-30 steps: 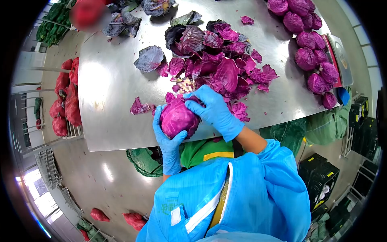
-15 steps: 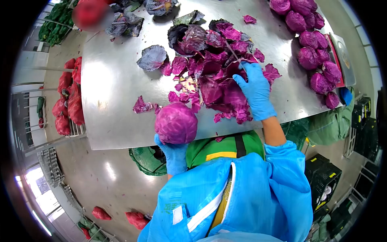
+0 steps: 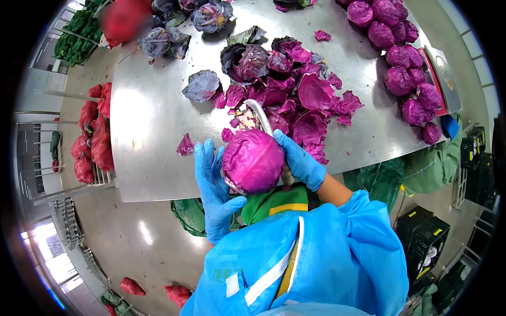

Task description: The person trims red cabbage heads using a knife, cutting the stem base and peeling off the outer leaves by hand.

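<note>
A trimmed red cabbage (image 3: 253,161), smooth and bright purple, is held up near the table's front edge, between my two hands. On its left side my left hand (image 3: 213,187) is open, fingers spread and thumb reaching under it; whether the palm touches it I cannot tell. My right hand (image 3: 301,162), in a blue glove too, is closed around a knife with a curved blade (image 3: 258,113) and lies against the cabbage's right side. The blade rises behind the cabbage. Beyond it lies a heap of peeled cabbage leaves (image 3: 284,89) with pale trimmings.
Several trimmed cabbages (image 3: 398,79) line the right of the metal table (image 3: 153,168), beside a flat scale-like device (image 3: 443,79). Untrimmed dark cabbages (image 3: 211,17) sit at the back left. Red sacks (image 3: 100,142) stand left, black crates (image 3: 421,237) right.
My right hand came from the leaf heap to the cabbage, bringing the knife. My left hand moved from beneath the cabbage to its left side and spread its fingers. The cabbage shifted right.
</note>
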The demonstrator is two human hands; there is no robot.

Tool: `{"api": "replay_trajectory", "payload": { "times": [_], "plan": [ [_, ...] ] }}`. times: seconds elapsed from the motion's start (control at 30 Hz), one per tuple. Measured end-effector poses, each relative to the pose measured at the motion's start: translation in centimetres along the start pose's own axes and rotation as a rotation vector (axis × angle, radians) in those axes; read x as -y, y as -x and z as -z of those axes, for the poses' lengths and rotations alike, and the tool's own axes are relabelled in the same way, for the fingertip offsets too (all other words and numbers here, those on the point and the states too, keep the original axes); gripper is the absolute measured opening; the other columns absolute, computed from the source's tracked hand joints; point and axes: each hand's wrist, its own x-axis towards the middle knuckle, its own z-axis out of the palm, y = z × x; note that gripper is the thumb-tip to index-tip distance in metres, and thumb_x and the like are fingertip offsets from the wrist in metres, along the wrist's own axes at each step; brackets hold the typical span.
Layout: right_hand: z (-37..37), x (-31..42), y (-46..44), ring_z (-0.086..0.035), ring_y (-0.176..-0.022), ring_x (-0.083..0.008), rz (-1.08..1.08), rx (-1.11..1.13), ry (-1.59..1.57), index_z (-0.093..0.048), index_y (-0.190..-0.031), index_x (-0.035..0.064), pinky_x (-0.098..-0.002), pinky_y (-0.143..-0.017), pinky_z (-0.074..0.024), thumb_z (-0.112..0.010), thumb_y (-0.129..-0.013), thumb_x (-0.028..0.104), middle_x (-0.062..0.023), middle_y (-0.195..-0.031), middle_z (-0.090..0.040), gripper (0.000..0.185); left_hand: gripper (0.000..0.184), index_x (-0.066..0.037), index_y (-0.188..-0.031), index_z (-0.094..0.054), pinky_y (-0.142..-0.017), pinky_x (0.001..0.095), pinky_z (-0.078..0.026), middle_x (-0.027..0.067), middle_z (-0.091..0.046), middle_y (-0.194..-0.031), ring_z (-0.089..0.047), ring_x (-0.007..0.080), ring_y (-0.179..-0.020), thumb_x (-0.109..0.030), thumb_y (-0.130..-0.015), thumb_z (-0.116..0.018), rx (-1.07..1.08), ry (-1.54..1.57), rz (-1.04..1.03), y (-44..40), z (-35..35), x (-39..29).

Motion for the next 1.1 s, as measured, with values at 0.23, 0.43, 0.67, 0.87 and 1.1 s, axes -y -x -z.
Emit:
{"api": "replay_trajectory", "payload": {
  "times": [0.23, 0.43, 0.67, 0.87, 1.1],
  "plan": [
    [2.4, -2.4, -1.5, -0.062, -0.081, -0.0112, -0.134, 0.151, -0.098, -0.061, -0.114, 0.0061, -0.0260, -0.074, -0.0510, -0.051, -0.092, 0.057, -0.0046, -0.094, -0.067, 0.057, 0.136, -0.007, -0.150, -0.014, -0.111, 0.0433, -0.035, 0.0142, -0.028, -0.150, -0.037, 0.0289, -0.135, -0.035, -0.045, -0.096, 0.151, -0.337, -0.238, -0.6, 0.9, 4.3],
    [1.1, -4.0, -3.4, -0.058, -0.075, -0.0081, 0.302, -0.174, 0.122, -0.066, -0.103, 0.0049, -0.0230, -0.070, -0.0486, -0.057, -0.095, 0.039, 0.0002, -0.085, -0.065, 0.036, 0.134, -0.001, -0.149, -0.015, -0.113, 0.0418, -0.031, 0.0170, -0.026, -0.152, -0.036, 0.0289, -0.136, -0.034, -0.047, -0.095, 0.002, -0.415, -0.203, 0.5, 1.2, 4.9],
    [3.7, -6.0, -3.7, -0.057, -0.069, -0.0115, -0.067, -0.094, 0.212, -0.066, -0.097, 0.0033, -0.0256, -0.064, -0.0464, -0.061, -0.093, 0.039, -0.0014, -0.081, -0.064, 0.036, 0.120, -0.001, -0.148, -0.022, -0.109, 0.0389, -0.036, 0.0168, -0.035, -0.147, -0.040, 0.0266, -0.132, -0.027, -0.054, -0.092, 0.225, -0.192, 0.180, -1.2, 3.0, 2.1],
    [1.7, -3.9, -1.3, -0.061, -0.071, -0.0188, 0.130, -0.359, 0.917, -0.064, -0.099, 0.0049, -0.0335, -0.067, -0.0485, -0.058, -0.094, 0.037, -0.0126, -0.091, -0.067, 0.033, 0.108, -0.001, -0.143, -0.031, -0.104, 0.0380, -0.042, 0.0160, -0.047, -0.135, -0.050, 0.0260, -0.122, -0.025, -0.056, -0.090, 0.067, -0.358, 0.245, -0.6, 3.5, 3.4],
    [2.3, -3.7, 1.2, -0.064, -0.065, -0.0238, 0.766, -0.278, 1.792, -0.055, -0.129, 0.0131, -0.0348, -0.050, -0.0491, -0.062, -0.089, 0.031, -0.0143, -0.092, -0.064, 0.044, 0.100, -0.005, -0.135, -0.040, -0.092, 0.0387, -0.050, 0.0201, -0.061, -0.116, -0.063, 0.0310, -0.105, -0.042, -0.055, -0.085, -0.005, -1.073, 0.291, -1.7, 2.2, 4.1]
  ]
}}
